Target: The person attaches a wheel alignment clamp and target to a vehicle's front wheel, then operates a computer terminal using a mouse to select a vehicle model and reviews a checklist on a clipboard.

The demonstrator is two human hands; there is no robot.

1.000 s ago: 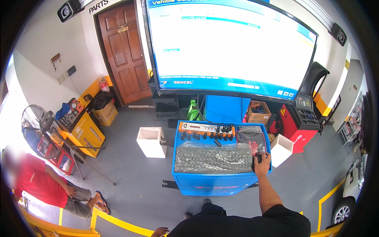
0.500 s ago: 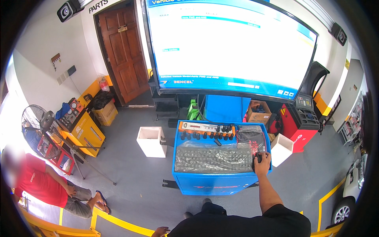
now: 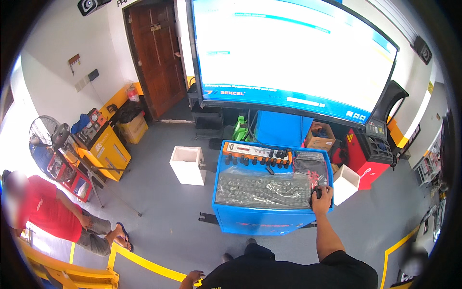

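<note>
My right hand [image 3: 323,200] is closed over a black computer mouse [image 3: 316,193] at the right front corner of a blue cabinet [image 3: 255,219]. Beside it, a keyboard [image 3: 262,189] lies under clear crinkled plastic on the cabinet top. Behind the keyboard sits an orange and silver panel [image 3: 257,152] with a row of black plug-like pieces [image 3: 257,161] along its front. My left hand [image 3: 194,277] hangs low near the bottom edge, away from the cabinet; its fingers look loosely apart, with nothing seen in them. A large lit screen [image 3: 293,58] stands over the cabinet.
White open boxes [image 3: 188,166] flank the cabinet. A red machine [image 3: 368,161] stands behind at right. On the left are a person in a red shirt [image 3: 53,209], a stand fan [image 3: 60,137] and a yellow cabinet [image 3: 108,154]. Yellow rails [image 3: 72,274] occupy the lower left.
The whole view has shifted slightly, so the screen and the back of the room sit further right. My right hand stays on the mouse. A small skin-toned shape now shows at the door's edge.
</note>
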